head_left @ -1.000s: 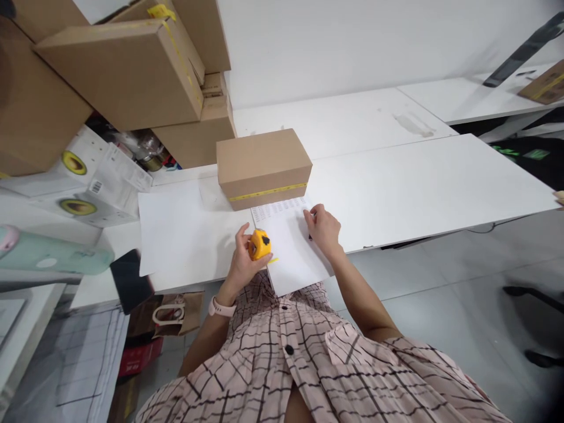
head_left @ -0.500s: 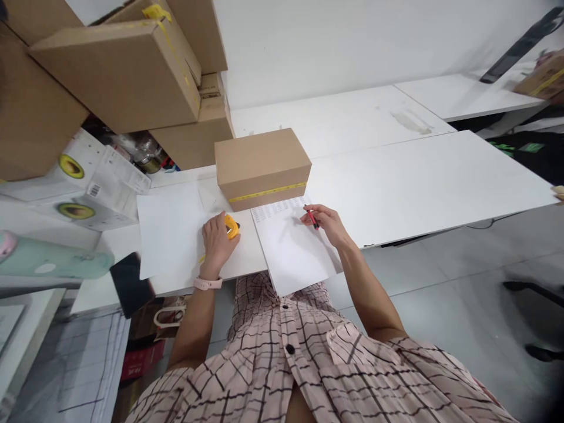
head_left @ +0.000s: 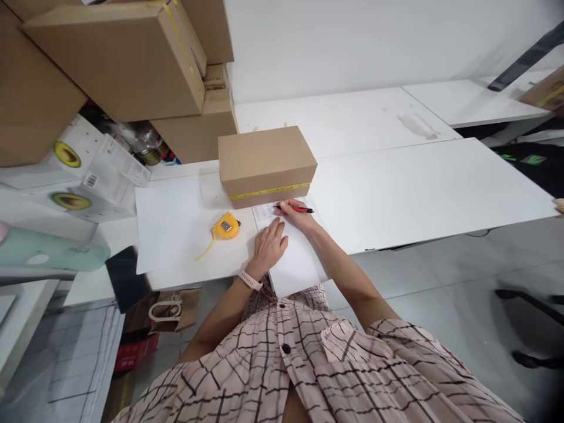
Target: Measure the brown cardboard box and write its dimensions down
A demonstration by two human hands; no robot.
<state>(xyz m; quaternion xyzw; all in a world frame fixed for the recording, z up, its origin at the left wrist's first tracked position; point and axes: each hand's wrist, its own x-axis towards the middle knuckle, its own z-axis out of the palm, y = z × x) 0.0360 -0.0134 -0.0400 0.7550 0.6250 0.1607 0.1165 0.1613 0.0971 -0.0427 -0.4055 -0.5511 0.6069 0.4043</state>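
My right hand [head_left: 298,214] grips a red pen [head_left: 296,208] with its tip on the printed sheet [head_left: 295,258], just below a small cardboard box [head_left: 265,163] with yellow tape. Flat on that same sheet lies my left hand [head_left: 269,248], fingers stretched out and holding nothing. A yellow tape measure [head_left: 226,225] rests on a blank white sheet [head_left: 176,229] to the left, a short length of blade pulled out, apart from both hands.
Large cardboard boxes [head_left: 118,59] are stacked at the back left over white product boxes [head_left: 83,176]. A dark phone [head_left: 124,277] lies at the table's [head_left: 418,188] front left edge. A paper bag [head_left: 170,308] sits on the floor below.
My left hand set the tape measure down on the left sheet and moved right onto the printed sheet. My right hand brought the pen up to the sheet's top.
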